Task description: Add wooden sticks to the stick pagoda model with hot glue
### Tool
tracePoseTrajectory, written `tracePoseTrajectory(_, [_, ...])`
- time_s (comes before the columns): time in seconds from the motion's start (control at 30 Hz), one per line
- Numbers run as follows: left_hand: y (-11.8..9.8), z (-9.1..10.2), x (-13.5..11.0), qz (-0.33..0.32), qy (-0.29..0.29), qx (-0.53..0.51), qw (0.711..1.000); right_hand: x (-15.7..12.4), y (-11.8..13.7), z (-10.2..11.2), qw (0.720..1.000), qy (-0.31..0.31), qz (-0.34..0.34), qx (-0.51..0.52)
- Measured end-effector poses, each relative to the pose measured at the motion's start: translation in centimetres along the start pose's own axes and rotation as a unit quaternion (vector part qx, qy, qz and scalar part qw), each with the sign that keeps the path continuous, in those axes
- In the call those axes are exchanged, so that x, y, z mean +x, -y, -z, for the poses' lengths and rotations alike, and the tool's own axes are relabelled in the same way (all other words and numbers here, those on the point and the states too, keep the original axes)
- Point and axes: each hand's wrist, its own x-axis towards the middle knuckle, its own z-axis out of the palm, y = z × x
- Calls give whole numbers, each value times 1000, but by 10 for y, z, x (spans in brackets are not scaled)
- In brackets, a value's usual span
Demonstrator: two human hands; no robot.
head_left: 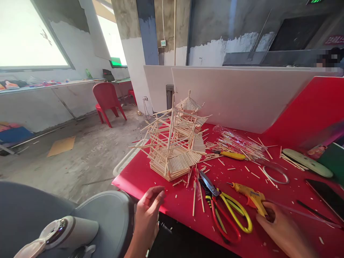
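A pagoda-like model of thin wooden sticks (pixel 176 143) stands on the red table (pixel 150 179) near its left corner. My left hand (pixel 148 215) rests at the table's front edge below the model, fingers loosely curled, holding nothing. At the lower right, my right hand (pixel 285 233) grips the handle of a yellow glue gun (pixel 248 195) that lies on the table, nozzle pointing left. Between the hands lie scissors with yellow handles (pixel 231 208) and red-handled cutters (pixel 217 218). Loose sticks (pixel 197 195) are scattered around them.
A clear bag of sticks (pixel 239 143), a yellow knife (pixel 231 155), a wire ring (pixel 275 174), a green oval piece (pixel 307 162) and a dark phone (pixel 326 195) lie further back and right. White boards (pixel 236 96) stand behind. A red chair (pixel 107 100) is on the floor left.
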Motion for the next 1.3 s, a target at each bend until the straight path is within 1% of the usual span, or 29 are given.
tracePoseTrajectory(0.07, [4,-2,8,-47,-4,26,999,0,-4,0,996,59,-60,39])
tracePoseTrajectory(0.1, [7,-3,12,-70,-2,35,997,1,-4,0,992,78,-79,57])
tracePoseTrajectory(0.2, [14,-5,24,-132,1,52,990,6,-1,1,987,97,-94,83])
tracePoseTrajectory(0.27, [18,-6,30,-161,-1,55,985,7,3,3,980,104,-123,120])
tracePoseTrajectory(0.3, [19,-7,33,-172,-4,54,984,6,5,4,972,101,-146,154])
tracePoseTrajectory(0.37, [19,-9,38,-193,-10,52,980,-1,11,11,953,68,-179,234])
tracePoseTrajectory(0.4, [19,-10,40,-201,-14,53,978,-5,15,15,947,41,-185,259])
tracePoseTrajectory(0.43, [18,-12,41,-208,-19,55,976,-10,19,21,946,19,-179,270])
tracePoseTrajectory(0.47, [16,-14,43,-212,-25,56,975,-14,24,26,949,10,-171,266])
tracePoseTrajectory(0.5, [15,-16,44,-214,-33,55,975,-18,30,33,953,7,-159,259])
tracePoseTrajectory(0.57, [14,-22,46,-207,-46,43,976,-25,45,43,957,14,-107,268])
tracePoseTrajectory(0.63, [16,-27,49,-191,-47,23,980,-29,70,50,956,19,-17,291])
tracePoseTrajectory(0.7, [22,-30,52,-176,-37,4,984,-33,105,52,960,1,85,268])
tracePoseTrajectory(0.77, [30,-30,54,-168,-26,-8,985,-35,144,50,956,-65,182,221])
tracePoseTrajectory(0.8, [35,-30,56,-166,-21,-10,986,-36,162,48,950,-120,223,184])
tracePoseTrajectory(0.83, [39,-28,57,-166,-15,-7,986,-36,179,45,939,-176,261,139])
tracePoseTrajectory(0.9, [44,-26,58,-166,-8,4,986,-34,205,40,911,-251,324,50])
tracePoseTrajectory(0.97, [45,-24,59,-169,-3,9,986,-31,219,36,879,-299,370,-20])
tracePoseTrajectory(1.03, [43,-24,60,-174,6,6,985,-27,224,33,856,-320,401,-62])
tracePoseTrajectory(1.1, [39,-25,62,-184,17,10,983,-24,226,32,845,-319,422,-85])
tracePoseTrajectory(1.17, [34,-25,64,-206,27,32,978,-23,227,32,839,-313,433,-104])
tracePoseTrajectory(1.3, [25,-23,68,-277,63,110,952,-24,232,36,828,-318,444,-129])
